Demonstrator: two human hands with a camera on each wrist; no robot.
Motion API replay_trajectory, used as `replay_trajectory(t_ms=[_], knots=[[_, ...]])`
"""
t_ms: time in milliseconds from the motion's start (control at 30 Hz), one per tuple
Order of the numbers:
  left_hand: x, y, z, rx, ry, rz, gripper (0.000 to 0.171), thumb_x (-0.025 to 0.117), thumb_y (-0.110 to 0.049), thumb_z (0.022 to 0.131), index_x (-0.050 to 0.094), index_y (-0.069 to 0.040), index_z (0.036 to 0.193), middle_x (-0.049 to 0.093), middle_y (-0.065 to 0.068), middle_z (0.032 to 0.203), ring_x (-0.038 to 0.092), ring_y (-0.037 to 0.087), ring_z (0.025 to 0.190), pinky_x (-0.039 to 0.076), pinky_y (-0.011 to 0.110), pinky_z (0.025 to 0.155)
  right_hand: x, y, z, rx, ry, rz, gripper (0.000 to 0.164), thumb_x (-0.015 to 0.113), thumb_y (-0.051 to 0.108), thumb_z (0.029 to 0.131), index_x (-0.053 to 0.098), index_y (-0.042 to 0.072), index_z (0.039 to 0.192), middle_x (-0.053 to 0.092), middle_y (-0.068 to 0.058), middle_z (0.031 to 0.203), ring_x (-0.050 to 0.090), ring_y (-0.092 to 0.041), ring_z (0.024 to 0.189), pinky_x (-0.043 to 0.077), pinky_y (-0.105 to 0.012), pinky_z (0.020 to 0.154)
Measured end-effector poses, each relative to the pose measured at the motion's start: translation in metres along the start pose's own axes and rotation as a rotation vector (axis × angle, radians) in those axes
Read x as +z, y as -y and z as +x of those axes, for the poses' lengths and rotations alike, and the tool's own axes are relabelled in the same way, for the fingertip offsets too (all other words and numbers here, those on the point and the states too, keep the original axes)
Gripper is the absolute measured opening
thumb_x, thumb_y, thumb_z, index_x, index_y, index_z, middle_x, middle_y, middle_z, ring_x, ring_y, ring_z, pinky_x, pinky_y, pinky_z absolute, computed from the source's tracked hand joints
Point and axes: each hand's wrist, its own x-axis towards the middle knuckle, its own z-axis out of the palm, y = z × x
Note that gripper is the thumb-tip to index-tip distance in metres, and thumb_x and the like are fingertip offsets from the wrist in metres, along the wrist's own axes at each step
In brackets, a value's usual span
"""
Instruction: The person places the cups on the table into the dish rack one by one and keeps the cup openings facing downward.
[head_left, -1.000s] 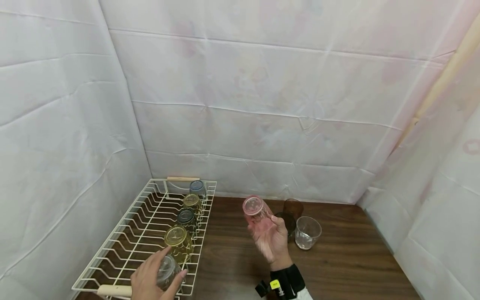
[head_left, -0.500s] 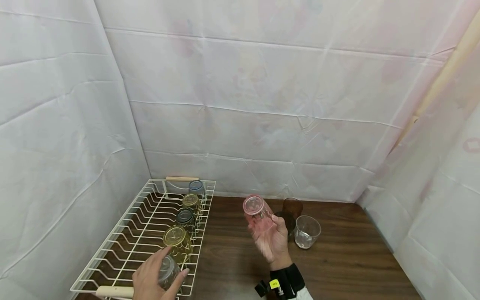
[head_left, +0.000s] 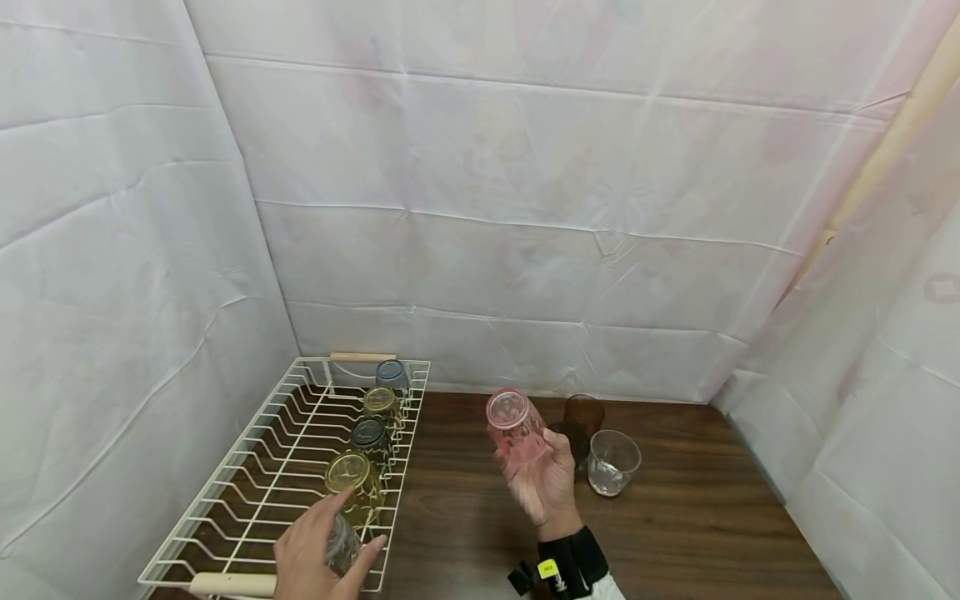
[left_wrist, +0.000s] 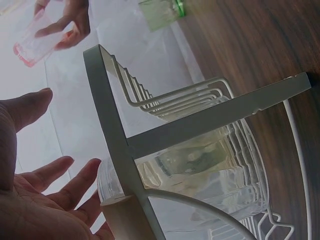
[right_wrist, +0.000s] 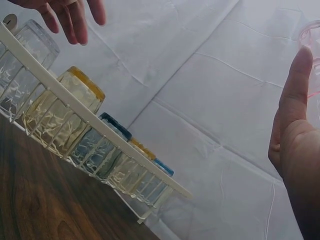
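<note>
My right hand (head_left: 546, 492) grips a pink glass (head_left: 516, 425) above the table, its base tilted up and away. Over the near end of the white wire dish rack (head_left: 210, 482) hovers my left hand (head_left: 315, 546), fingers spread. Just beneath it a clear glass (head_left: 342, 543) stands upside down in the rack; the right wrist view shows a gap between those fingers and the glass (right_wrist: 40, 42). Behind it, in a row along the rack's right side, are a yellow glass (head_left: 351, 479), a dark blue-grey glass (head_left: 371, 437), a smaller yellow glass (head_left: 382, 403) and a blue glass (head_left: 392, 375).
Right of my right hand, a clear tumbler (head_left: 613, 467), a brown glass (head_left: 584, 412) and a dark glass (head_left: 576, 442) stand close together on the brown wooden table (head_left: 690, 500). White sheeting (head_left: 495, 275) walls the back and both sides. The rack has wooden handles (head_left: 232, 584).
My left hand has shifted slightly up and right over the clear glass, covering more of it. The right hand keeps its grip on the pink glass, nearly still.
</note>
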Motion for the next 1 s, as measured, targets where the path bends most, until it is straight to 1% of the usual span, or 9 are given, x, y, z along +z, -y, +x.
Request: replay_trajectory(t_ms=[100,200,300,433,533,600,700,800,1000], knots=[[-0.002,-0.004,0.003,-0.009,0.024,0.014,0.08,0.101,-0.02,0.058,0.07,-0.008,0.131,0.075,0.017,0.12,0.06,0.03,0.111,0.035,0.055,0.091,0.001,-0.001,0.0,0.004,0.001,0.002,0.046,0.044,0.019,0.106,0.044,0.017,0.153,0.053,-0.013,0.154,0.064,-0.03,0.134,0.064,-0.033,0.1],[-0.004,-0.01,0.011,0.004,0.07,0.025,0.077,0.1,-0.024,0.064,0.069,-0.01,0.134,0.073,0.018,0.124,0.063,0.037,0.114,0.036,0.058,0.093,0.002,-0.002,0.001,0.005,0.013,0.0,0.047,0.045,0.018,0.106,0.045,0.016,0.153,0.052,-0.013,0.155,0.063,-0.03,0.135,0.064,-0.034,0.1],[-0.004,-0.02,0.026,0.07,0.113,0.026,0.076,0.098,-0.027,0.07,0.067,-0.012,0.137,0.072,0.016,0.126,0.064,0.04,0.117,0.037,0.059,0.094,0.003,-0.003,0.002,0.01,0.032,-0.009,0.047,0.044,0.017,0.106,0.046,0.014,0.153,0.052,-0.013,0.155,0.062,-0.029,0.135,0.063,-0.033,0.1],[-0.002,-0.039,0.05,0.192,0.149,0.008,0.076,0.096,-0.031,0.075,0.065,-0.013,0.141,0.07,0.011,0.131,0.064,0.034,0.122,0.038,0.056,0.099,0.005,-0.005,0.002,0.015,0.059,-0.031,0.048,0.036,0.016,0.107,0.046,0.012,0.154,0.053,-0.013,0.153,0.063,-0.028,0.135,0.063,-0.032,0.1],[0.004,-0.056,0.066,0.254,0.18,-0.01,0.076,0.095,-0.035,0.077,0.064,-0.013,0.143,0.068,0.009,0.134,0.063,0.031,0.125,0.041,0.054,0.102,0.007,-0.008,0.002,0.026,0.069,-0.065,0.049,0.033,0.016,0.108,0.046,0.011,0.155,0.057,-0.013,0.151,0.064,-0.026,0.134,0.063,-0.03,0.1],[0.011,-0.065,0.076,0.279,0.21,-0.018,0.077,0.094,-0.038,0.079,0.062,-0.013,0.145,0.067,0.01,0.136,0.063,0.031,0.127,0.044,0.054,0.104,0.008,-0.011,0.001,0.037,0.071,-0.095,0.049,0.033,0.017,0.108,0.046,0.01,0.155,0.059,-0.012,0.149,0.065,-0.024,0.132,0.063,-0.029,0.099],[0.021,-0.077,0.088,0.28,0.265,-0.038,0.079,0.093,-0.04,0.081,0.06,-0.013,0.148,0.066,0.012,0.139,0.063,0.033,0.13,0.048,0.056,0.107,0.009,-0.017,-0.001,0.058,0.07,-0.129,0.049,0.036,0.019,0.108,0.047,0.01,0.155,0.059,-0.011,0.148,0.065,-0.022,0.13,0.063,-0.028,0.099],[0.029,-0.086,0.096,0.263,0.321,-0.075,0.083,0.092,-0.042,0.083,0.056,-0.014,0.152,0.065,0.011,0.141,0.062,0.033,0.132,0.051,0.059,0.11,0.01,-0.022,-0.002,0.078,0.07,-0.134,0.048,0.039,0.02,0.108,0.046,0.01,0.155,0.058,-0.01,0.149,0.063,-0.02,0.13,0.062,-0.027,0.1],[0.039,-0.094,0.1,0.249,0.373,-0.212,0.081,0.094,-0.036,0.082,0.056,-0.016,0.152,0.067,0.002,0.139,0.066,0.023,0.129,0.057,0.048,0.106,0.01,-0.026,-0.003,0.084,0.054,-0.115,0.05,0.041,0.022,0.109,0.04,0.008,0.157,0.057,-0.01,0.149,0.061,-0.018,0.128,0.06,-0.023,0.096]])
